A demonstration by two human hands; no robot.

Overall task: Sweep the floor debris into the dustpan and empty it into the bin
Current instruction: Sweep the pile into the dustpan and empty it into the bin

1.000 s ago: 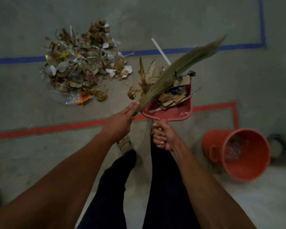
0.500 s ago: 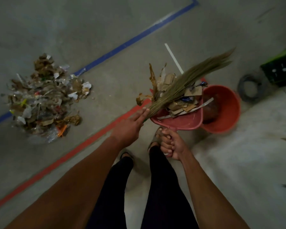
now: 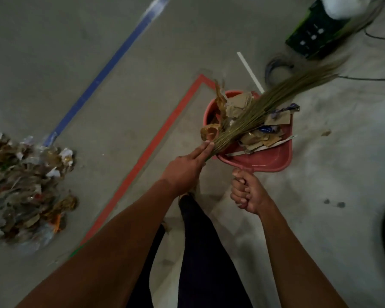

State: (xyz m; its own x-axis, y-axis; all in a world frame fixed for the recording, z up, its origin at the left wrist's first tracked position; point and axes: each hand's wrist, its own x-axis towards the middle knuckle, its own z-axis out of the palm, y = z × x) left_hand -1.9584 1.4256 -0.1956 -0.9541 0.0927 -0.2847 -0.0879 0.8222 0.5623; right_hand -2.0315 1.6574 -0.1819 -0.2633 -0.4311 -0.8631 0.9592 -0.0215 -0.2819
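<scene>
Two hands engaged: right hand (image 3: 248, 193) gripping red plastic dustpan (image 3: 273, 158) heaped with cardboard scraps (image 3: 261, 138), over red round bin (image 3: 211, 105); left hand (image 3: 185, 168), fingers extended, holding grass broom (image 3: 265, 110). Bare concrete floor (image 3: 342, 174) rightward.

Glossy red plastic dustpan (image 3: 273, 160) – dry straw broom (image 3: 276, 101), torn cardboard scraps (image 3: 257, 140), matt concrete floor (image 3: 53, 52)

Dim grey concrete floor (image 3: 120, 63), lighter patch at right. A blue tape line (image 3: 102, 72) runs diagonally, a red tape line (image 3: 165, 130) bends at a corner beside it. Dark green box (image 3: 316, 34) and black cables (image 3: 278, 67) upper right.
</scene>
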